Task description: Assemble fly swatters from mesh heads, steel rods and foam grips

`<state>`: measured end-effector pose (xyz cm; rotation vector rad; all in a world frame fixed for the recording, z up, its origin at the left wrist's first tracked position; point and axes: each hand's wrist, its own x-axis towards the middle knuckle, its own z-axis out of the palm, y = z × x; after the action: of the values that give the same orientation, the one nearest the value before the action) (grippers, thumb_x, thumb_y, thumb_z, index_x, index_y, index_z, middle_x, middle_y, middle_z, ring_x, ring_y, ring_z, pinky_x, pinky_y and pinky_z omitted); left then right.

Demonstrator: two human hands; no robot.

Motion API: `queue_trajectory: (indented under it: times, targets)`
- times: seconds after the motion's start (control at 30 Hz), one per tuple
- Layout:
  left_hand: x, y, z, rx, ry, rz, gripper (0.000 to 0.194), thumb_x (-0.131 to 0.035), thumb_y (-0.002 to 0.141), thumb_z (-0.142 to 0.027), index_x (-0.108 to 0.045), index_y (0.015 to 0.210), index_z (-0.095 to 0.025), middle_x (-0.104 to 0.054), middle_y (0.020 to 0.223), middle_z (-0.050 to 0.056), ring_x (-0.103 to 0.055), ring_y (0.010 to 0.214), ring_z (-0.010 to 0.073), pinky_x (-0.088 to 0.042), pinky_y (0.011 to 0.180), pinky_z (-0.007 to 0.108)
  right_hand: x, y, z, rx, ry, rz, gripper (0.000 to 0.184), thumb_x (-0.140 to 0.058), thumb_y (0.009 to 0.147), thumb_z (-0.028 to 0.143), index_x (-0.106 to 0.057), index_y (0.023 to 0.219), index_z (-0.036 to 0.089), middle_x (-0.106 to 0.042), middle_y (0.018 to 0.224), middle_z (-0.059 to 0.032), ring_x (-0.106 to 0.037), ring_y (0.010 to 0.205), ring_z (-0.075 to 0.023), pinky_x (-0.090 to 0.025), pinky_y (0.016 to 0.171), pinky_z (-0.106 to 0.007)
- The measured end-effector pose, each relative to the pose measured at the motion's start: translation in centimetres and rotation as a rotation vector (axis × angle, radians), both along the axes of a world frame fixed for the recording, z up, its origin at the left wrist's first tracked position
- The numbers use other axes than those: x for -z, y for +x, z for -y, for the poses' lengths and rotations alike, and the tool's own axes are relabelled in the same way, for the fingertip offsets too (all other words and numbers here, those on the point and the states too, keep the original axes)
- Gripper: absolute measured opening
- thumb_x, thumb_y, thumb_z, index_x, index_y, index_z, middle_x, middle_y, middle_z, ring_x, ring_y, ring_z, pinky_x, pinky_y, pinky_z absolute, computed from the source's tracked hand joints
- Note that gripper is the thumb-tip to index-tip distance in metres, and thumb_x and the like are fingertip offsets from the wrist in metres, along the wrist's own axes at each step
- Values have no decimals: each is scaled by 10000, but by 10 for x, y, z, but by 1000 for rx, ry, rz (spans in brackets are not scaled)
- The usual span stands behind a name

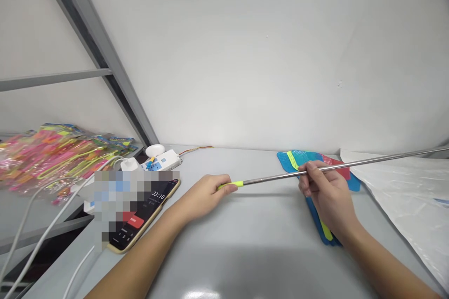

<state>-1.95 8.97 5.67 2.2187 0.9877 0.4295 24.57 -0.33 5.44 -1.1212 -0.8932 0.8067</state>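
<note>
A thin telescopic metal rod slants across the view above the table, rising to the right and running out of the frame. My left hand is closed around its yellow-green end. Farther along, my right hand grips the shaft between thumb and fingers. Under and behind that hand lie flat perforated plastic pieces in blue, teal, yellow-green and red, which look like fly swatter heads. My right hand and wrist hide part of them.
A phone showing a timer lies left of my left forearm, partly pixelated. Behind it are a power strip and white cables. Bagged colourful items are piled at far left. White plastic sheeting covers the right side.
</note>
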Motion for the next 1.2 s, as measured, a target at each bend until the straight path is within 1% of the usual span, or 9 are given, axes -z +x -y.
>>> queue_trajectory:
  times: [0.1,0.2,0.47,0.53,0.63,0.77,0.87,1.03,1.2]
  targets:
    - [12,3,-5,-131,108,95,395,-395,945,-467,-492,681,-191,-423,609,-50,-402,600,121,-289,573,239,3,-2,-1,7,7,-16,230,-627,873,427,-648,837,201,-507,546,25,-420,507,-100,-345,505,-249]
    - [18,4,-7,-241,182,165,433,-345,957,-459,-430,627,-193,-393,585,-44,-390,586,122,-299,582,243,7,-9,-2,-28,-12,-60,235,-646,854,434,-649,847,199,-510,565,25,-418,513,-103,-360,516,-252]
    - [30,6,-3,-441,242,197,445,-306,960,-475,-447,638,-203,-384,553,-37,-405,556,134,-302,571,251,22,-24,-6,-112,-67,-134,309,-710,780,475,-658,861,182,-526,605,24,-395,497,-93,-329,486,-244]
    - [32,10,3,-441,246,189,442,-314,959,-472,-423,624,-206,-368,545,-40,-389,543,129,-291,560,250,25,-30,-5,-146,-84,-91,315,-688,800,485,-661,860,178,-527,599,23,-393,500,-94,-320,492,-246]
    - [32,19,13,-383,247,171,440,-348,947,-468,-352,593,-207,-321,540,-45,-340,531,120,-270,549,248,29,-42,-1,-236,-134,-17,326,-647,834,496,-668,871,173,-527,592,23,-396,510,-98,-313,505,-249]
    - [30,23,17,-332,278,151,421,-371,933,-452,-333,593,-206,-298,547,-46,-309,532,116,-265,556,247,29,-46,2,-294,-192,-25,353,-660,816,513,-685,937,182,-504,599,34,-412,530,-101,-334,517,-245]
    - [28,17,7,-365,308,148,406,-379,924,-439,-337,595,-206,-278,538,-51,-291,522,111,-257,549,246,24,-33,-1,-243,-159,-54,344,-689,797,497,-694,938,183,-485,603,36,-417,542,-100,-345,516,-238]
    - [24,0,-13,-488,373,156,391,-395,910,-416,-314,590,-207,-255,527,-56,-283,523,109,-233,541,252,7,-1,-11,-24,-24,-227,235,-737,778,403,-688,803,174,-459,599,35,-351,527,-82,-347,498,-226]
    - [22,-5,-17,-519,412,149,388,-404,916,-408,-336,594,-201,-270,532,-58,-297,521,104,-227,544,253,-2,13,-13,78,39,-311,203,-686,827,391,-691,807,189,-438,582,35,-318,520,-86,-363,483,-222]
